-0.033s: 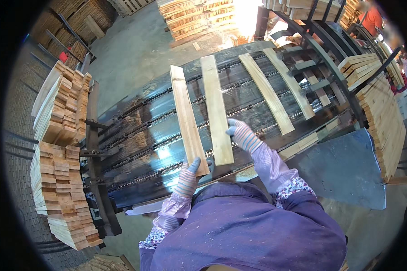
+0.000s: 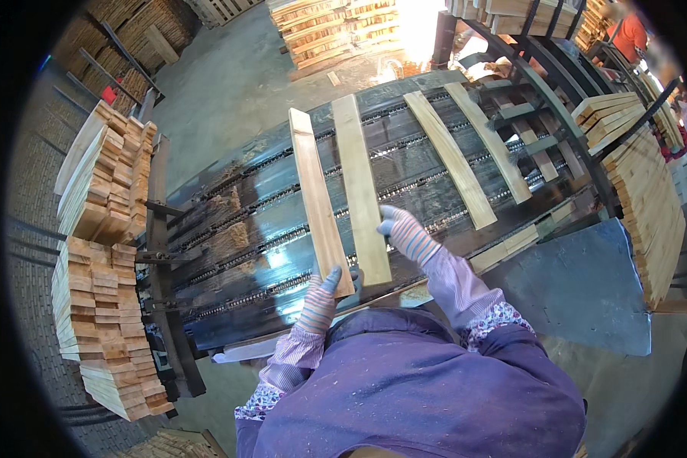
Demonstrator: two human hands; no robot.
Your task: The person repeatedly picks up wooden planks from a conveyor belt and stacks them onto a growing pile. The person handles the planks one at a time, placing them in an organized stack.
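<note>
The fingers of the left hand [image 2: 315, 309], in a striped knit glove with grey-blue tips, are clamped on the near end of a long, flat, pale reddish wooden board [image 2: 318, 191]; the thumb lies across its upper face, the other fingers are mostly hidden. The board runs forward from these fingers over a dark, shiny metal conveyor bed [image 2: 271, 221] crossed by chains.

The fingers of the right hand [image 2: 412, 235], gloved alike, are partly curled at the right edge of a long, flat, yellowish wooden board [image 2: 357, 175]; whether they pinch it I cannot tell. Two narrower pale wooden boards [image 2: 450, 160] lie beyond and to the right of these fingers.

The left hand points forward, its forearm rising from below; the right hand angles forward and leftward, its wrist right of its fingertips.
</note>
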